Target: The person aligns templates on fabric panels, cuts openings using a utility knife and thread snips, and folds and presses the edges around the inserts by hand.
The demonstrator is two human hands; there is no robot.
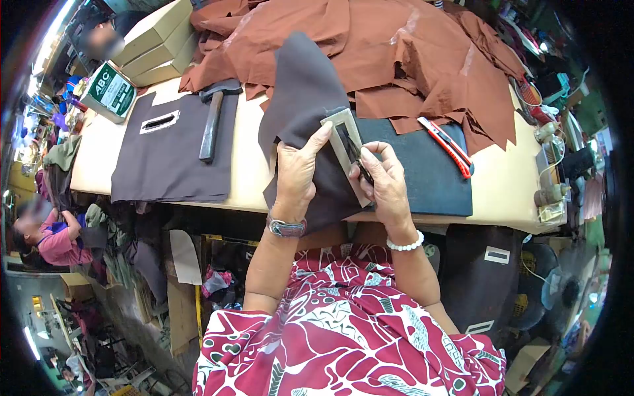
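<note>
My left hand (297, 171) grips a dark brown sheet of fabric or leather (304, 79), its thumb pressing on a pale rectangular frame (341, 153) fixed around a slot. At the slot, my right hand (385, 181) has its fingers closed on a small slim dark tool (364, 170) whose exact kind I cannot make out. The sheet is raised above the table edge, and its upper part stands up. Underneath and to the right lies a dark cutting mat (436, 178), with a red utility knife (449, 148) resting across it.
Left on the table (254, 158) are a hammer (214, 125) and a dark piece (172, 165) with a similar slot. Reddish-brown material (370, 46) covers the back. A green-and-white ABC box (109, 92) stands near stacked cartons (158, 39). A person (59, 241) sits at far left.
</note>
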